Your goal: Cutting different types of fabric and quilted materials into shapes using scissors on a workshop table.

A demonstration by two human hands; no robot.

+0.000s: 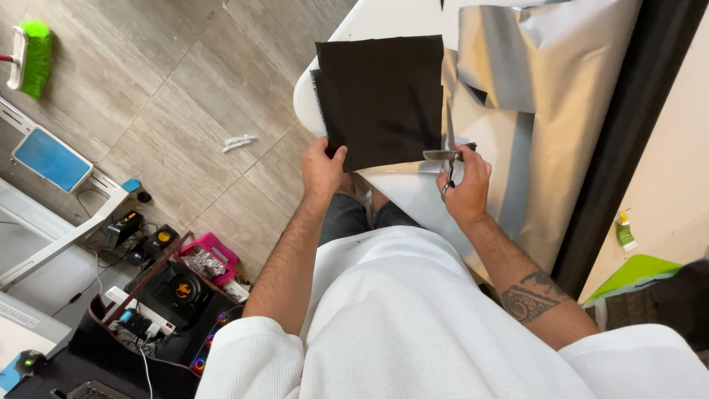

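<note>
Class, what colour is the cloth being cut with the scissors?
Black: the cloth is plain black, best seen in the head view.

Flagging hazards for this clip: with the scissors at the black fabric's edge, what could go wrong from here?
1. The black fabric is held only at its lower left corner by the left hand, so it may shift or sag and the cut could wander.
2. The scissors in the right hand run close to the silver sheet beneath, which could get nicked.
</note>
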